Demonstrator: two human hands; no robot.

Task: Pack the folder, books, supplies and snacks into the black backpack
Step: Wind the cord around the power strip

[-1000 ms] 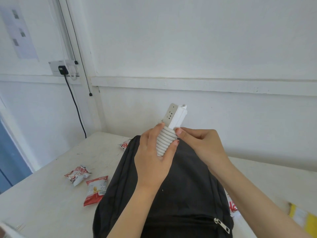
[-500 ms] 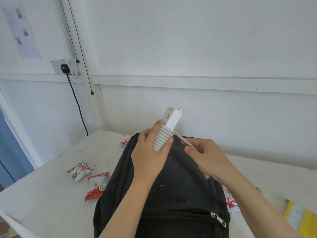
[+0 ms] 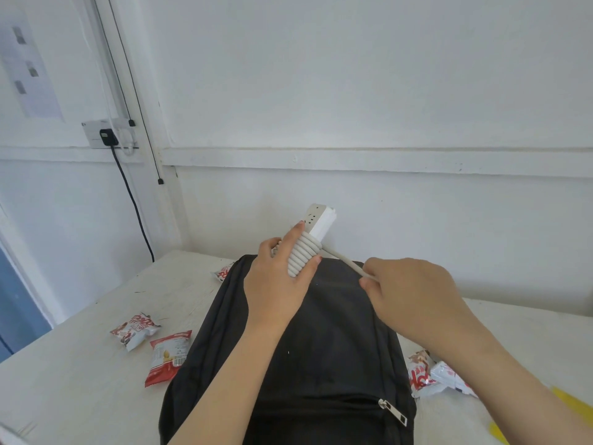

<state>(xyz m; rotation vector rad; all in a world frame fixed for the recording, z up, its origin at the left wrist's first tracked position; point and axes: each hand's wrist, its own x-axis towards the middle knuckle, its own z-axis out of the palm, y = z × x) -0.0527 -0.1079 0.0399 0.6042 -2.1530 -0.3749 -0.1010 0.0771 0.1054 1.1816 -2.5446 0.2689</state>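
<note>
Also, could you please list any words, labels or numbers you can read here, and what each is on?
No text reads clearly.
White packet: red lettering, blurred.
Red packet: barcode and print, too small.
Right packet: large red letters, partly hidden, unreadable.
Far packet: blurred.
Wall sheet: blurred.

White walls, pale worn table

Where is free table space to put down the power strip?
Bare table lies left of the red-white snack packet, and between the right hand and the wall. Crowded right of the black backpack, where wrappers pile.
</note>
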